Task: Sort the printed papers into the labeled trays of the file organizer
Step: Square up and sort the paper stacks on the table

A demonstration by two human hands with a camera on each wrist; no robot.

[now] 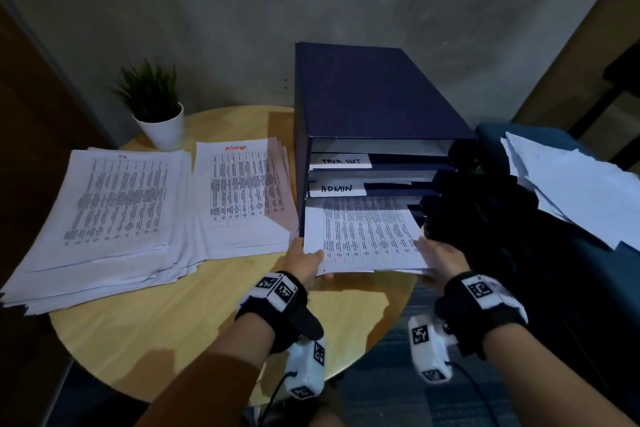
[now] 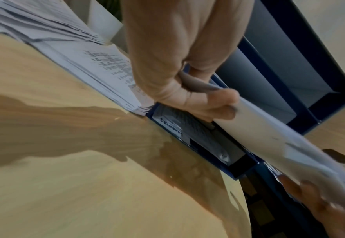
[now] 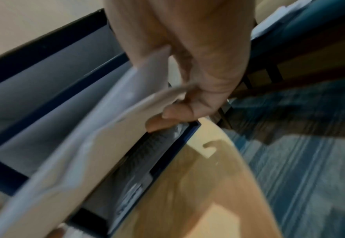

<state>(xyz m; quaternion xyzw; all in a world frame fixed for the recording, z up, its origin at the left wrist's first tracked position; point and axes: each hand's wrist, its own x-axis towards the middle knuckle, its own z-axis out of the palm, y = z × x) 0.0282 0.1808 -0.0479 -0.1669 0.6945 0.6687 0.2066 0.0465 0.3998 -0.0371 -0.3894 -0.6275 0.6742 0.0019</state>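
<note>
A dark blue file organizer [image 1: 367,97] stands on the round wooden table [image 1: 194,319], its trays labelled "TASK LIST" [image 1: 341,160] and "ADMIN" [image 1: 336,188]. A stack of printed papers [image 1: 363,236] sticks halfway out of the slot below the ADMIN label. My left hand [image 1: 304,262] pinches its near left corner and my right hand [image 1: 441,258] grips its near right corner. In the left wrist view the left hand [image 2: 187,96] has its thumb over the stack [image 2: 259,132]. In the right wrist view the right hand [image 3: 187,104] grips the stack [image 3: 110,128] above a lower tray [image 3: 167,153].
Two more paper piles lie on the table's left: a large fanned pile [image 1: 104,218] and one headed "ADMIN" in red [image 1: 242,194]. A potted plant [image 1: 156,107] stands behind them. Loose sheets [image 1: 571,184] lie on a blue chair at the right. A wall is close behind.
</note>
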